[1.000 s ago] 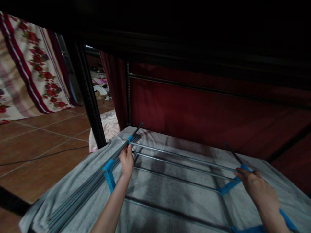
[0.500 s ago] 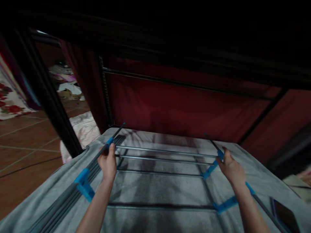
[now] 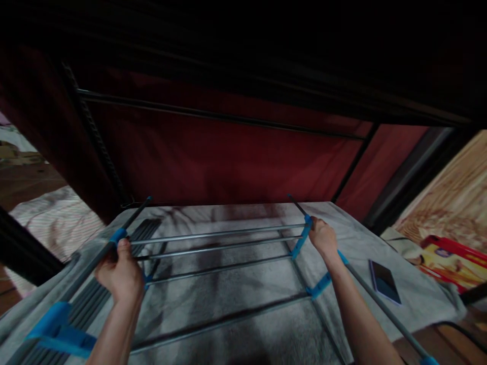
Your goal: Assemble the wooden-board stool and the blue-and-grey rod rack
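A partly assembled rack of grey metal tubes (image 3: pixel 224 247) and blue plastic connectors stands on a grey blanket (image 3: pixel 243 284). My left hand (image 3: pixel 124 274) is closed at the rack's left side, its thumb against a blue connector (image 3: pixel 117 234) where a crossbar ends. On the opposite side, my right hand (image 3: pixel 323 237) grips the matching blue connector (image 3: pixel 300 245); its fingertips are partly hidden behind it. Another blue connector (image 3: pixel 63 329) sits nearer me on the left upright. Several loose grey tubes (image 3: pixel 142 230) lie bunched beneath my left hand.
A phone (image 3: pixel 384 281) lies on the blanket to the right of my right forearm. Farther right is a red and yellow box (image 3: pixel 454 268). Red cloth (image 3: pixel 228 167) hangs at the back behind a dark metal frame (image 3: pixel 228 117). A dark beam crosses overhead.
The view has swung to the right, so the rack and hands appear farther left. The red and yellow box has come into sight. Both hands stay on the same connectors.
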A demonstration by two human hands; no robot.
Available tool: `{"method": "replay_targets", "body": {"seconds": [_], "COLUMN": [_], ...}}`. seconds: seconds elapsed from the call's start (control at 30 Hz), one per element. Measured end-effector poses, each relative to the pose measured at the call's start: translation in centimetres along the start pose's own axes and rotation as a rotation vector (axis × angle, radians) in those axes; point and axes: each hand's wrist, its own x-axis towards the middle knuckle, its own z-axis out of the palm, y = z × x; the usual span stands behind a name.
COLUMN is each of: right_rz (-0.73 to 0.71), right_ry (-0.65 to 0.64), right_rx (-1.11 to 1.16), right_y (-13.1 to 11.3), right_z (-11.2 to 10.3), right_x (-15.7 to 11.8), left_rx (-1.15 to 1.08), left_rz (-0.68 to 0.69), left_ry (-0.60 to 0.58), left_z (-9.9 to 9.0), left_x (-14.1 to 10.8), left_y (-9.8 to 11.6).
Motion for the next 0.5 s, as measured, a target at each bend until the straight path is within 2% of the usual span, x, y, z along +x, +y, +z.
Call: {"method": "replay_targets", "body": {"seconds": [0.1,0.2,0.4,0.5], "right_rz": [0.012,0.028,0.043,0.033], "right_ry": [0.010,-0.043,-0.149,-0.155], "right_rx": [0.004,0.046,0.144,0.148], "right_y": [-0.3,0.0,1.2,1.2], "right_z": [-0.4,-0.8,-1.2,-1.2], "right_x": [-0.3,0.1,1.6,1.7], "left_rx": [-0.119,-0.156,-0.010,0.134], "left_rz": [0.000,-0.037,-0.076,-0.024], "left_ry": [0.076,0.062,0.016,-0.039], "left_z": [0.3,0.1,-0.5,-0.8], "left_x": [0.2,0.5,0.4,0.1], "left_y": [-0.1,-0.4,-0.1,0.1]}}
